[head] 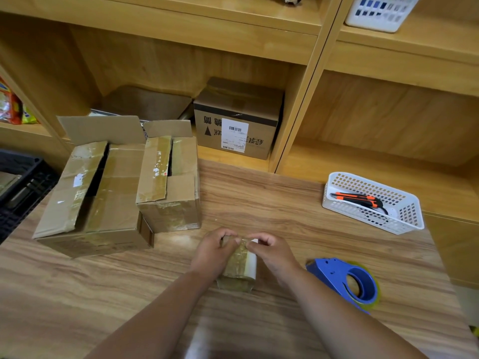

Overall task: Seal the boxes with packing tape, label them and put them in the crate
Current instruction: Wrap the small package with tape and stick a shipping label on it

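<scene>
While my left hand (212, 251) curled round the left side of the small cardboard box (238, 268), my right hand (276, 252) pinched at its far top edge, so both hands were clamped on it, fingertips nearly meeting. That box stood on the wood-grain table (259, 203), near the front edge and roughly at the middle. Glossy, wrinkled brownish tape covered its top and front, and a white face showed on its right side.

Just beside my right forearm lay the blue tape dispenser (344, 281) with its clear roll, crowding that side. Farther right, near the table's far right corner, sat the white perforated plastic basket (407, 216) holding an orange-and-black utility knife (357, 199).

At the far left stood the large open brown cardboard box (96, 198), touching the smaller open cardboard box (171, 182); their flaps were loose and streaked with old tape. A stretch of bare wood lay between them and my hands. Past the table's left edge sat the black plastic crate (20, 185). On the shelf behind stood a sealed brown carton (259, 112) bearing a white barcode label (234, 137).
</scene>
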A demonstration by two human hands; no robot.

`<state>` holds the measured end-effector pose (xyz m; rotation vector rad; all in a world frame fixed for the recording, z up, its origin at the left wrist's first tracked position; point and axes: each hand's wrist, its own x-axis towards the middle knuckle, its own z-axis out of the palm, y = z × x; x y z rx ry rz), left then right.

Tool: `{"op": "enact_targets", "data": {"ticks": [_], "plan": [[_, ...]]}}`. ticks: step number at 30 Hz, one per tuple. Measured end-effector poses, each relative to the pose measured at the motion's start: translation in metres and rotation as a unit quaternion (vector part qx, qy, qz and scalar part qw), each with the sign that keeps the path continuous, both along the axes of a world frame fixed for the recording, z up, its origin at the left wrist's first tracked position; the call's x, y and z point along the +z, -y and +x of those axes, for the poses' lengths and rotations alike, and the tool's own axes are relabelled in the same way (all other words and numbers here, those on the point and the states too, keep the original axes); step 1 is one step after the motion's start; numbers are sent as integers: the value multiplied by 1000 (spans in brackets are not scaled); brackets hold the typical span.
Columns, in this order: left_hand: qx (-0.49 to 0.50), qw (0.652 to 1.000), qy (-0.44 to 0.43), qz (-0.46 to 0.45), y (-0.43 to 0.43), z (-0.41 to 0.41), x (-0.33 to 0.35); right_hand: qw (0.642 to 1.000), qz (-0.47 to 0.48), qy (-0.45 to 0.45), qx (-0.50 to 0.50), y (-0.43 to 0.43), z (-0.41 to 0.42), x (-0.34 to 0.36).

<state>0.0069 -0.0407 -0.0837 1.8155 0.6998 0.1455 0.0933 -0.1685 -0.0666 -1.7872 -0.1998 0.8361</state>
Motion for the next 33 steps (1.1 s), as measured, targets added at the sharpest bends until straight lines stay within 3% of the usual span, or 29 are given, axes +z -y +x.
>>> {"op": "enact_targets", "data": {"ticks": [8, 16, 20, 24, 26, 30, 33], "plan": [[1, 999, -28, 45, 0, 2, 1, 992, -57, 110, -39, -14, -6, -11], [18, 988, -14, 150, 10, -7, 9, 990, -32, 115, -76, -3, -19, 0], [63, 989, 1, 132, 8, -13, 15, 984, 35, 137, -105, 1, -24, 8], [74, 997, -5, 28, 15, -16, 8, 934, -8, 350, -66, 2, -34, -1], [59, 998, 0, -16, 18, -18, 0, 917, -30, 397, -25, 6, -39, -7], [15, 1000, -11, -16, 18, -30, -19, 919, -55, 378, 99, 14, -45, -16], [24, 999, -20, 5, 23, -40, -24, 919, -90, 380, 50, 22, -42, -18]]}}
